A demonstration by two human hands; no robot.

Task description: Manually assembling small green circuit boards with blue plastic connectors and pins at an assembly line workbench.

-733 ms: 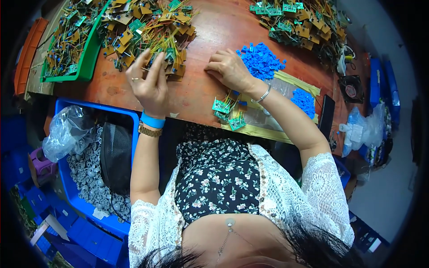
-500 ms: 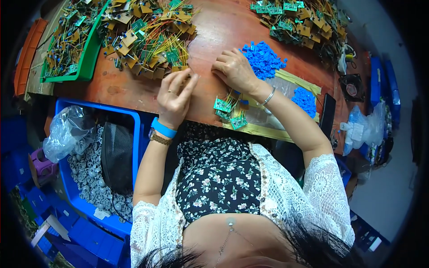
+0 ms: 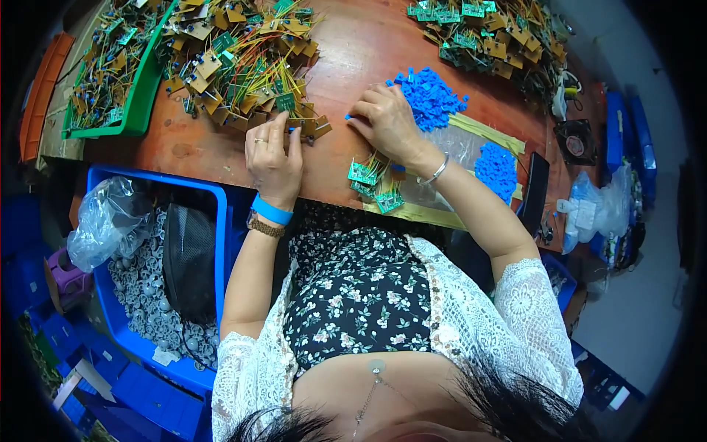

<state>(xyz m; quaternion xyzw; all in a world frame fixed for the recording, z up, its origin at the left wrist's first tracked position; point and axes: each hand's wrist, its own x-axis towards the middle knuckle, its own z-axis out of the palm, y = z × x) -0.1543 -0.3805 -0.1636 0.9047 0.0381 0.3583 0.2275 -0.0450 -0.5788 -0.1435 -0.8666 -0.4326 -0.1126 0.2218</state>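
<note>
My left hand point(image 3: 274, 160) is at the near edge of a heap of circuit boards point(image 3: 243, 62) with red and yellow wires. Its thumb and fingers close on a brown circuit board point(image 3: 315, 127) that has a blue part by the thumb. To the right, my right hand point(image 3: 384, 121) is bent over the table beside a pile of small blue plastic pieces point(image 3: 434, 99). Its thumb and fingertips pinch one small blue piece point(image 3: 349, 116), mostly hidden. Several green circuit boards point(image 3: 388, 199) lie below the right wrist.
A green tray point(image 3: 151, 96) of boards stands at the left, and another board heap point(image 3: 493, 37) at the far right. A second blue pile point(image 3: 497, 171) lies on a yellow-taped sheet. Below the table's left edge is a blue bin point(image 3: 224, 243) of grey parts.
My left hand has moved slightly left and now grips a brown board at the heap's edge. The small blue piece now shows at my right fingertips, and that hand has hardly moved.
</note>
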